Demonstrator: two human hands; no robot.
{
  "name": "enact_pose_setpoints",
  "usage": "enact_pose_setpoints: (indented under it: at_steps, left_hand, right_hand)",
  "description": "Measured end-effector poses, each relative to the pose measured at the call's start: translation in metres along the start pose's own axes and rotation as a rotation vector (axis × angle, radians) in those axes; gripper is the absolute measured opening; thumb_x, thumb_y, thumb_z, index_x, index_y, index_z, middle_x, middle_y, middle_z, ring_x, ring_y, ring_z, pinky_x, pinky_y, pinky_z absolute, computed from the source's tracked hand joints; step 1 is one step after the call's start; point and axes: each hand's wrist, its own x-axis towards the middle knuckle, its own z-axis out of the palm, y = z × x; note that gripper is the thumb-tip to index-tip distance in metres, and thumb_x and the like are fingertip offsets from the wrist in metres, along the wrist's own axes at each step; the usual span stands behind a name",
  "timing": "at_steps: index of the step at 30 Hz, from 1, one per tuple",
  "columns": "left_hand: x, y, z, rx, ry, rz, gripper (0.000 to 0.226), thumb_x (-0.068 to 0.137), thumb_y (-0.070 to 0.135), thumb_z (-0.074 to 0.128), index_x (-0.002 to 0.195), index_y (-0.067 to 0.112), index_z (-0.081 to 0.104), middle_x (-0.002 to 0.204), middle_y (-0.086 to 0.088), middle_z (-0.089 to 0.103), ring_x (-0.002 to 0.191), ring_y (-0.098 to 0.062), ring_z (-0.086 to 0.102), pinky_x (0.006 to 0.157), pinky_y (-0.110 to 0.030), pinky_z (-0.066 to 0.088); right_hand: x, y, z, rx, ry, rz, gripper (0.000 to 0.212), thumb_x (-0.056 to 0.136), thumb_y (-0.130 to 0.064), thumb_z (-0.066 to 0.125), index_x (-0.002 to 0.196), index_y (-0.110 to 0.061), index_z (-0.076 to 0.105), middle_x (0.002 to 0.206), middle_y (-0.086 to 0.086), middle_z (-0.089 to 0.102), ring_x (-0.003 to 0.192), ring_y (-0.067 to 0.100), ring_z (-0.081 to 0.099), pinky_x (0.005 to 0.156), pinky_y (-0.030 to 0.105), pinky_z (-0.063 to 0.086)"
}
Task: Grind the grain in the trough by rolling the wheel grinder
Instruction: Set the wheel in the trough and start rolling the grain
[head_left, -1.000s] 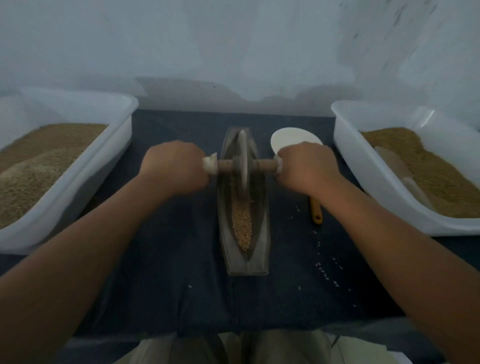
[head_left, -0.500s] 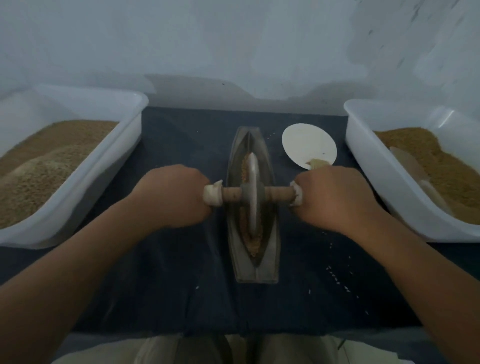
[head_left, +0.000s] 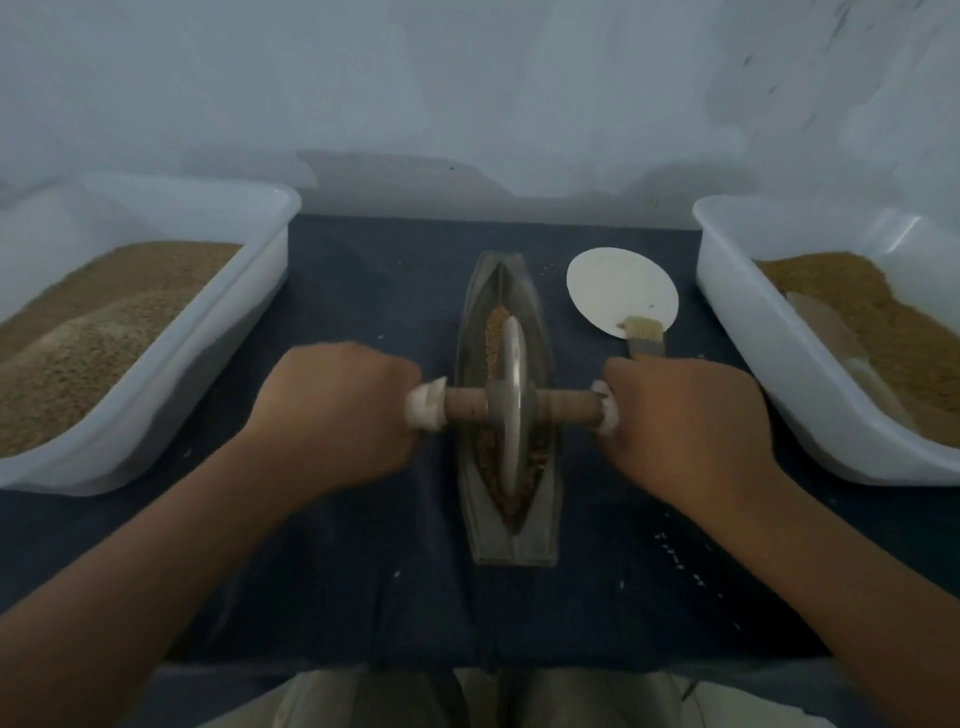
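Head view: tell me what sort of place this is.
Probably a grain-grinding workstation: a wheel grinder sits in a boat-shaped trough on dark cloth, between a left tub and right tub holding grain.

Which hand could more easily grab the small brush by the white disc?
Right: the right hand is just beside the brush, while the left hand grips the handle across the trough.

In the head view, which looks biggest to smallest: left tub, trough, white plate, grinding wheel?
1. left tub
2. trough
3. white plate and grinding wheel: unsure, since the wheel shows edge-on.
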Motion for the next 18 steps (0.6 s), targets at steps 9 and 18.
enact_pose_setpoints:
  at_steps: [9,18]
  left_hand:
    - [0.082,-0.004,0.027,-0.093,-0.031,-0.246,0.038,0.084,0.056,0.048,0.067,0.025,0.059,0.067,0.006,0.057,0.058,-0.021,0.051,0.057,-0.030,0.037]
    - [0.002,0.000,0.011,0.013,0.091,-0.020,0.040,0.078,0.054,0.059,0.057,0.031,0.035,0.049,0.013,0.037,0.041,-0.008,0.032,0.048,-0.020,0.017]
  right_hand:
    - [0.084,0.009,0.034,-0.090,-0.003,0.046,0.035,0.097,-0.033,0.050,0.065,-0.021,0.044,0.056,-0.004,0.043,0.046,0.016,0.032,0.050,0.025,0.017]
    - [0.007,0.000,-0.002,-0.015,0.029,-0.033,0.034,0.092,-0.048,0.042,0.065,-0.028,0.043,0.052,-0.012,0.035,0.040,0.015,0.037,0.044,0.025,0.030]
